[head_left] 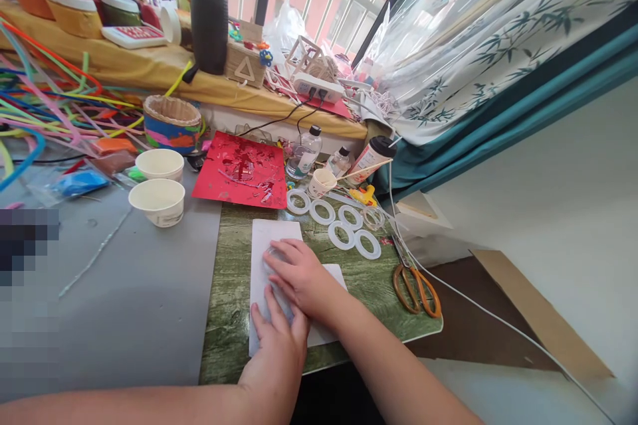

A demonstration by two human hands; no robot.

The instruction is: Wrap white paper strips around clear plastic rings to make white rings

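My right hand (303, 277) lies over a white sheet (262, 231), its fingers stretched out and pointing left. Under those fingertips shows part of a clear, rounded piece that I cannot make out fully. Just below, my left hand (279, 332) presses on the same sheet with its fingers spread. Both hands touch each other near the sheet's middle. Another white paper corner (335, 272) sticks out right of my right wrist. Several translucent white rings (341, 235) rest on the green wood-patterned surface (226, 305) beyond my right hand.
Orange-handled scissors (417, 289) lie at the right edge. Behind are a red sheet (244, 169) with glossy residue, a small paper cup (321, 182) with sticks, a clear bottle (305, 153) and a yellow glue gun (363, 196). Two paper cups (157, 202) stand left; a white cable (463, 285) crosses the right.
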